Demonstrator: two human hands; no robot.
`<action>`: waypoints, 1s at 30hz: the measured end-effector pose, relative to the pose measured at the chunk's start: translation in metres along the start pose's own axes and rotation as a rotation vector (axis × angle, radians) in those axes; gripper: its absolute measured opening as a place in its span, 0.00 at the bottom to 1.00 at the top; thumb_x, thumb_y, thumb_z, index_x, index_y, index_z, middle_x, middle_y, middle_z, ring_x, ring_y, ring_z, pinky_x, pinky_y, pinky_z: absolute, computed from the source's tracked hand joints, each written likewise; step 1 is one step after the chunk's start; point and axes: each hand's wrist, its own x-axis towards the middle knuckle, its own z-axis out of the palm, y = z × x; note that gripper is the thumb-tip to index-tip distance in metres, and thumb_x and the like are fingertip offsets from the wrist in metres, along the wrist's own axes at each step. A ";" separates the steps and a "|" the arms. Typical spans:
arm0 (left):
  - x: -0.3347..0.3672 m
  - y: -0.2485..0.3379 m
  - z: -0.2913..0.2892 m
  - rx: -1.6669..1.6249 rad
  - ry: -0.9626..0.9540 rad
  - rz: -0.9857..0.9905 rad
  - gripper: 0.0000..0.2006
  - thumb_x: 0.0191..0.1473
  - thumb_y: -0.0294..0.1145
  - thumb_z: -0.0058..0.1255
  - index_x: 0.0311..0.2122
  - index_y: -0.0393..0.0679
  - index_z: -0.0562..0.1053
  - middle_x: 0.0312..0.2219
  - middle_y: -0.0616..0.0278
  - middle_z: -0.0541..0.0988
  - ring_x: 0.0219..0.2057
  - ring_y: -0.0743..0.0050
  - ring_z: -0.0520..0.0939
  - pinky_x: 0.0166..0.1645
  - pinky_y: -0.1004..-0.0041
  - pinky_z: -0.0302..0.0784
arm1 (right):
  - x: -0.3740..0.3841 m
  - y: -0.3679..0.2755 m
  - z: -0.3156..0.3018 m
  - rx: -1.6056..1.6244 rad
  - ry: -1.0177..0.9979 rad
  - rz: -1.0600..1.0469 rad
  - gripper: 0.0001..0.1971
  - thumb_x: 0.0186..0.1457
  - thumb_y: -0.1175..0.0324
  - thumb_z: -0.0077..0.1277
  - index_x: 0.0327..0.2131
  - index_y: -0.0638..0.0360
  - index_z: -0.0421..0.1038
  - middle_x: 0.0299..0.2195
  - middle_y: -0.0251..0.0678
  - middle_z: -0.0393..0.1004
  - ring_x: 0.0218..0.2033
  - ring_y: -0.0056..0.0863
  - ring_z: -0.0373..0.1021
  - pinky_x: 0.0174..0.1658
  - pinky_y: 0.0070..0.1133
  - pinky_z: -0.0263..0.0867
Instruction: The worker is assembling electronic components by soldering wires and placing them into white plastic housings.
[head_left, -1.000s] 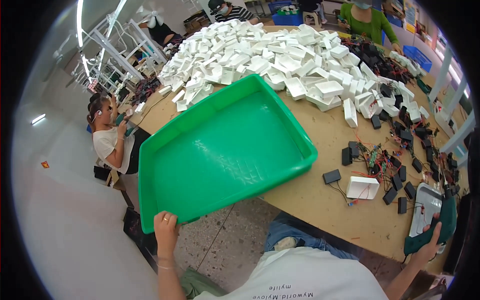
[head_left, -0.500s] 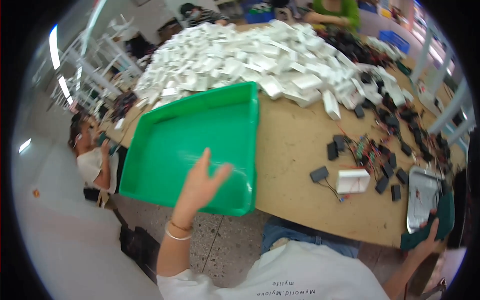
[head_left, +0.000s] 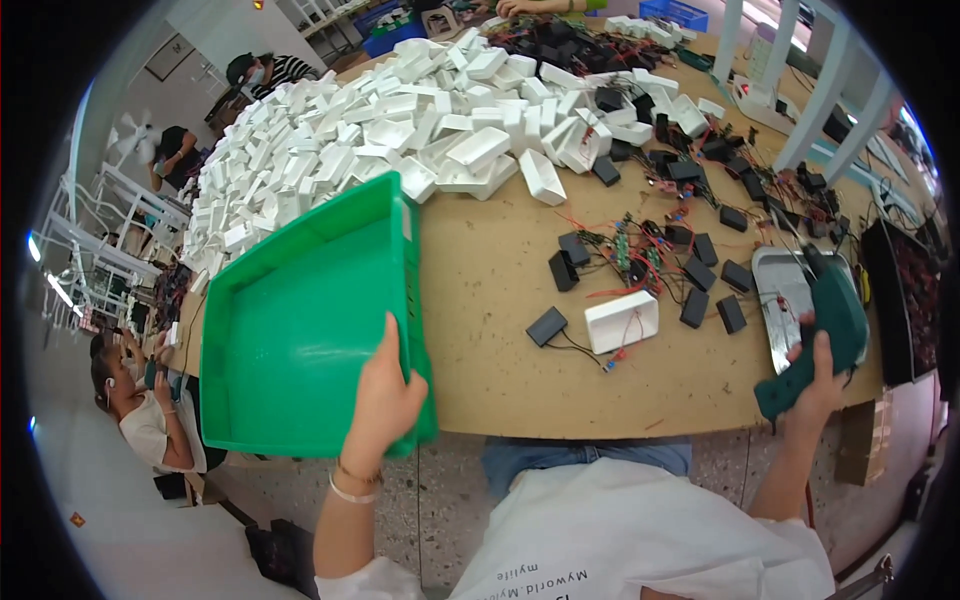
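At nine o'clock from mid-view, a smooth, glossy green plastic tray (head_left: pixel 300 335) lies tilted, with the left hand (head_left: pixel 385 395) against its nearer right wall; thumb and forefinger are spread, though I cannot tell whether the rest clasp the rim. At three o'clock the right hand (head_left: pixel 815 375) wraps the handle of a dark green power tool (head_left: pixel 838 315), beside a shiny metal tray (head_left: pixel 776 275). Matt white oblong boxes (head_left: pixel 350 140) heap up at eleven o'clock on the brown surface (head_left: pixel 480 390). Dark printed lettering (head_left: pixel 545 578) crosses the white shirt (head_left: pixel 560 515) at six o'clock, upside down.
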 end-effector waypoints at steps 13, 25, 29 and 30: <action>0.097 0.130 0.101 0.236 -0.344 0.443 0.21 0.49 0.38 0.55 0.46 0.36 0.70 0.35 0.48 0.77 0.34 0.51 0.77 0.38 0.64 0.73 | -0.022 -0.005 0.006 0.176 -0.131 -0.124 0.21 0.56 0.66 0.44 0.50 0.70 0.61 0.42 0.46 0.69 0.24 0.20 0.65 0.28 0.15 0.61; 0.068 0.071 -0.046 -0.773 0.121 0.041 0.13 0.57 0.35 0.48 0.40 0.34 0.70 0.28 0.64 0.77 0.27 0.83 0.77 0.31 0.79 0.73 | -0.012 0.020 0.015 0.180 -0.180 -0.004 0.21 0.57 0.65 0.44 0.50 0.69 0.62 0.42 0.44 0.69 0.25 0.20 0.64 0.30 0.16 0.61; 0.037 0.030 -0.094 -0.821 0.418 -0.081 0.15 0.56 0.36 0.49 0.41 0.34 0.69 0.28 0.63 0.77 0.26 0.82 0.76 0.31 0.81 0.72 | -0.010 0.026 0.024 0.182 -0.182 0.033 0.20 0.56 0.65 0.44 0.49 0.68 0.63 0.41 0.40 0.70 0.25 0.19 0.64 0.28 0.15 0.61; 0.030 0.018 -0.103 -0.793 0.512 -0.131 0.16 0.56 0.37 0.49 0.42 0.34 0.69 0.28 0.63 0.77 0.26 0.82 0.76 0.30 0.82 0.72 | -0.010 0.026 0.027 0.165 -0.198 0.051 0.20 0.57 0.64 0.44 0.49 0.67 0.63 0.41 0.40 0.69 0.26 0.19 0.64 0.30 0.15 0.61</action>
